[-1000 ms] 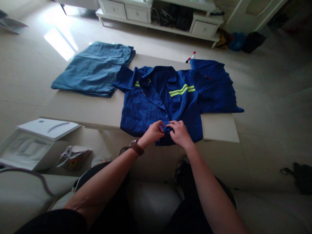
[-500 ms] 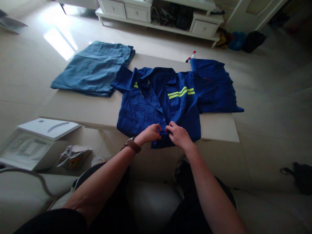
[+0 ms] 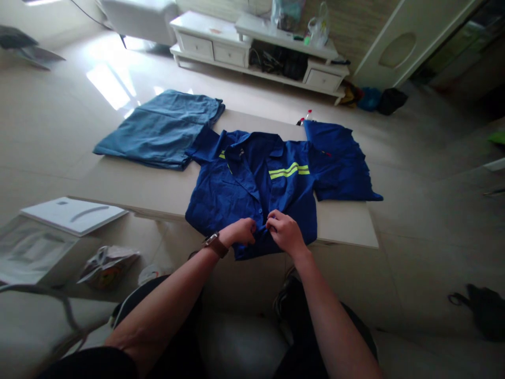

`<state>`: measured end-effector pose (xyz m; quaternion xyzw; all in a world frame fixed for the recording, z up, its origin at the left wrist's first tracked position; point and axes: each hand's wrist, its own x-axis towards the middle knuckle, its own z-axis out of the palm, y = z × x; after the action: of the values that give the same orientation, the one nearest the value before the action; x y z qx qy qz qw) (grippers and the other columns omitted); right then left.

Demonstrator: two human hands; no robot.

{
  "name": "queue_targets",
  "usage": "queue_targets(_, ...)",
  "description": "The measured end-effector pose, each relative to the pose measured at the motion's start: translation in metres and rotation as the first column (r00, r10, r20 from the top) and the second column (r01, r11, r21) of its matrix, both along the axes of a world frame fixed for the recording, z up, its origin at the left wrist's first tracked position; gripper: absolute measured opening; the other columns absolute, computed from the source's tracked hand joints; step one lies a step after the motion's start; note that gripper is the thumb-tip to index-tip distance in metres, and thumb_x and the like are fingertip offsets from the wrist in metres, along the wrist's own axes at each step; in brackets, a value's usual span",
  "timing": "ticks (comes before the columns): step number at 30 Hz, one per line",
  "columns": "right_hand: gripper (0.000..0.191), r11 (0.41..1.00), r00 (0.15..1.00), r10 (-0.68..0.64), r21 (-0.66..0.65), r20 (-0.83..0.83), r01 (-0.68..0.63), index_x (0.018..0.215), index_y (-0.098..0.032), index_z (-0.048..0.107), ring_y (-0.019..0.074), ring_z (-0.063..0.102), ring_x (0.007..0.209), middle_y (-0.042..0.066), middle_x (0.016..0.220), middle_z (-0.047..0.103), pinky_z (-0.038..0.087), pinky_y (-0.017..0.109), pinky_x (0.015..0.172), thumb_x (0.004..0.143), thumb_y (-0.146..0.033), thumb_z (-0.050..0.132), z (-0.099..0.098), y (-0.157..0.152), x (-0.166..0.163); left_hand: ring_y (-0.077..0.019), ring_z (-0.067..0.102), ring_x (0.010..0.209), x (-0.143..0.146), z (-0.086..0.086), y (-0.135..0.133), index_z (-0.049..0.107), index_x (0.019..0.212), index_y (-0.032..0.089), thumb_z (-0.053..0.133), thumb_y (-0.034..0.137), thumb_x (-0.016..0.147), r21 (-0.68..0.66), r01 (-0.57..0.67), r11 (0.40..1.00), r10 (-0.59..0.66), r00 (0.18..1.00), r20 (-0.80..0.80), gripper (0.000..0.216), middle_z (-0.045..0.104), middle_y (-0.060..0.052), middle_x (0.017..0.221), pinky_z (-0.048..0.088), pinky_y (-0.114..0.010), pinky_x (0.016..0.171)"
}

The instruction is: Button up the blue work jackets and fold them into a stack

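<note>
In my head view, the left hand (image 3: 245,231) and right hand (image 3: 282,229) pinch the front of a blue shirt (image 3: 221,197) below its button (image 3: 260,211); it lies across the worktop (image 3: 345,225), hem (image 3: 252,253) overhanging; I judge it light, soft and limp, best held at that front.

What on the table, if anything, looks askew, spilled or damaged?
I see no spill or clear damage. The blue shirt looks slightly askew: its lower edge hangs past the near side of the table, and its front is creased where the left hand and right hand hold it.
</note>
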<state>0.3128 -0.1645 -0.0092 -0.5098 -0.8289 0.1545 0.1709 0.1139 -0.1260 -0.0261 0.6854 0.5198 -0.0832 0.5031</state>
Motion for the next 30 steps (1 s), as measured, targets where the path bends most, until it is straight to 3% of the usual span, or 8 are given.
queue_targets(4,0.018,1.0,0.984,0.0,-0.01,-0.177,-0.002,0.085,-0.023,0.06,0.0189,0.063,0.087,0.004,0.098,0.067,0.046,0.03,0.079,0.089,-0.006,0.055,-0.002,0.0,-0.002,-0.015,0.062,0.063,-0.006,0.004,0.006,0.071,0.098,0.018,0.07,0.013,0.063,0.161,-0.075,0.984,0.053,0.989,0.136,0.035,0.07,-0.002,0.077,0.042,-0.021,0.054)
queue_targets(7,0.014,1.0,0.98,-0.031,-0.004,-0.196,0.031,0.083,-0.024,0.057,0.0194,0.06,0.078,0.002,0.082,0.061,0.045,0.03,0.074,0.091,-0.013,0.058,-0.004,0.0,-0.002,-0.0158,0.063,0.071,-0.007,0.004,0.012,0.074,0.1,0.015,0.065,0.02,0.072,0.148,-0.207,0.967,0.148,0.93,0.336,0.03,0.073,-0.004,0.087,0.046,-0.022,0.062)
queue_targets(9,0.012,0.999,0.976,-0.045,0.004,-0.213,0.047,0.085,-0.024,0.058,0.0194,0.06,0.078,0.002,0.083,0.06,0.045,0.03,0.075,0.092,-0.013,0.057,-0.006,-0.001,-0.002,-0.016,0.063,0.075,-0.002,0.002,0.015,0.076,0.097,0.014,0.061,0.024,0.077,0.125,-0.251,0.96,0.172,0.88,0.443,0.026,0.074,-0.005,0.088,0.048,-0.024,0.069)
queue_targets(14,0.015,1.0,0.971,-0.022,0.008,-0.239,0.024,0.094,-0.024,0.062,0.02,0.063,0.09,0.005,0.096,0.064,0.047,0.031,0.083,0.093,-0.013,0.053,-0.002,-0.001,-0.002,-0.0109,0.049,0.057,0.011,-0.005,0.013,0.072,0.08,0.012,0.063,0.03,0.079,-0.094,-0.321,0.942,0.321,0.792,0.52,0.02,0.061,0.001,0.063,0.038,-0.023,0.057)
queue_targets(17,0.008,0.994,0.99,-0.108,0.022,-0.086,0.11,0.088,-0.023,0.061,0.0213,0.06,0.091,0.005,0.094,0.065,0.044,0.032,0.084,0.09,-0.016,0.059,0.003,0.0,0.001,-0.0085,0.045,0.052,0.013,-0.007,0.013,0.066,0.079,0.013,0.066,0.027,0.078,-0.217,-0.451,0.866,0.497,0.719,0.486,0.014,0.053,0.005,0.059,0.032,-0.021,0.052)
queue_targets(20,0.01,0.98,0.98,-0.195,-0.021,0.048,0.196,0.082,-0.022,0.059,0.0213,0.058,0.088,0.004,0.09,0.064,0.04,0.032,0.08,0.082,-0.013,0.06,0.007,0.0,0.003,-0.0073,0.045,0.048,0.014,-0.009,0.014,0.061,0.08,0.015,0.066,0.018,0.075,-0.259,-0.516,0.816,0.574,0.673,0.467,0.008,0.051,0.007,0.059,0.033,-0.02,0.05)
queue_targets(25,0.014,0.93,0.94,-0.333,-0.189,-0.075,0.314,0.08,-0.023,0.055,0.0162,0.056,0.074,0.001,0.081,0.06,0.036,0.028,0.07,0.085,-0.01,0.052,0.0,0.001,0.0,-0.0043,0.048,0.048,0.018,-0.014,0.009,0.055,0.082,0.016,0.068,0.002,0.063,-0.2,-0.499,0.843,0.524,0.679,0.515,0.027,0.061,0.006,0.074,0.036,-0.018,0.048)
queue_targets(30,0.013,0.877,0.869,-0.449,-0.29,-0.21,0.383,0.086,-0.023,0.058,0.0151,0.053,0.064,-0.005,0.066,0.052,0.037,0.027,0.068,0.082,-0.012,0.062,-0.012,0.006,-0.003,-0.0099,0.061,0.052,0.012,-0.015,0.009,0.056,0.089,0.017,0.07,0.013,0.074,-0.346,-0.328,0.879,0.46,0.777,0.431,0.02,0.064,0.003,0.075,0.048,-0.021,0.052)
